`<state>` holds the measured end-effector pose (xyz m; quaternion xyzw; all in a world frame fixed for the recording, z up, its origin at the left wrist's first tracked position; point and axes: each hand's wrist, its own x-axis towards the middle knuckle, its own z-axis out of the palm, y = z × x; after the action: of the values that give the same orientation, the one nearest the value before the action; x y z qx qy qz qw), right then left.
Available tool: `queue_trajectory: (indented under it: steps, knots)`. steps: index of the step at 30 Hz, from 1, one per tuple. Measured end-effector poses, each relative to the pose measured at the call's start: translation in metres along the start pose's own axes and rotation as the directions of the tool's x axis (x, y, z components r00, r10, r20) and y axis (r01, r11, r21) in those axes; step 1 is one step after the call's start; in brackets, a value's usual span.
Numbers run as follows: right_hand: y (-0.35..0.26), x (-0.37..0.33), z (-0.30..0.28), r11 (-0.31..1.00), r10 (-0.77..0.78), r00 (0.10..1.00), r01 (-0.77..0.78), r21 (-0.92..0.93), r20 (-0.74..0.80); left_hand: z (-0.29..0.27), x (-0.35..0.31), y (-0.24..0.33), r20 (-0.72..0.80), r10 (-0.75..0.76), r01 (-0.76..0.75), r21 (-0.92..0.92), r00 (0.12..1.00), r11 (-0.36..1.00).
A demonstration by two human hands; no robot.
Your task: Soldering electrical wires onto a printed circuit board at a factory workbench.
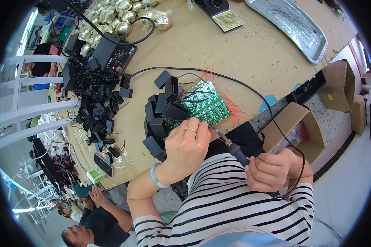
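A soldering iron (237,153) is gripped in my right hand (270,171), its tip pointing up and left to the near edge of a green circuit board panel (213,101). My left hand (188,142) is at that same edge, thumb and fingers pinched together close to the iron's tip. What they pinch is too small to make out. Thin red wires (236,112) stick out along the panel's edges. Black plastic boxes (172,106) with black leads lie against and partly over its left side.
Left on the brown table stand a soldering station (113,52) and a heap of wired black boxes (94,113). Gold round pieces (123,29), a sponge holder (228,20) and a metal tray (294,29) lie farther back. The iron's cable (251,88) arches across. A cardboard box (313,140) stands right.
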<state>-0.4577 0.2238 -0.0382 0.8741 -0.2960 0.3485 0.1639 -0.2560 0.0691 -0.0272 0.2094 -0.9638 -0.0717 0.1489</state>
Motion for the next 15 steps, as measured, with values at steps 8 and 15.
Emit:
queue_trajectory:
  steps: [8, 15]
  knots:
    - [-0.023, -0.021, -0.003, 0.940, 0.330, 0.893, -0.339, 0.024, -0.306, 0.000, 0.000, 0.001, -0.005, 0.010, -0.009, 0.018, 1.000, 1.000]
    - [-0.039, -0.018, -0.015, 0.814, 0.574, 0.774, -0.574, 0.085, -0.268, -0.002, 0.001, 0.003, 0.016, 0.019, -0.019, 0.033, 1.000, 0.999]
